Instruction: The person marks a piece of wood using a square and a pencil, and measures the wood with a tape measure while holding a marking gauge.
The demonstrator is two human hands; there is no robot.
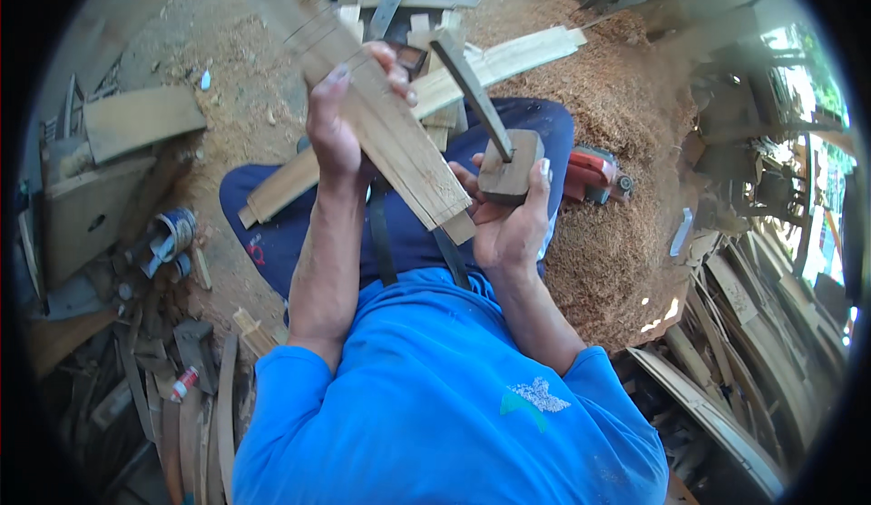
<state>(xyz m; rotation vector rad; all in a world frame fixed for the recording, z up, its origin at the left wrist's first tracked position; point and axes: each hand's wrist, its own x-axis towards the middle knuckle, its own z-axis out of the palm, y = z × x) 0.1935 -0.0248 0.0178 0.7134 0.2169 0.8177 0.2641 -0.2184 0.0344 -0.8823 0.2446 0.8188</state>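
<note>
My left hand (334,137) is closed around a long wooden board (399,137), held up at a slant above my lap. Dark lines cross the board's face, and a narrower tenon sticks out at its near end. In my right hand (515,231) rests a wooden marking gauge (513,178), its block between thumb and fingers and its long stem pointing up and away. The gauge is beside the board's near end, apart from it. Beneath, another wooden board (508,62) with cut ends lies across my legs.
A red power tool (590,175) sits on a heap of wood shavings (603,260) to the right. A metal ruler-like strip (392,1) lies on wood pieces ahead. Leftward are a white can (172,235) and scrap boards (145,122). Stacked timber (744,323) fills the lower right.
</note>
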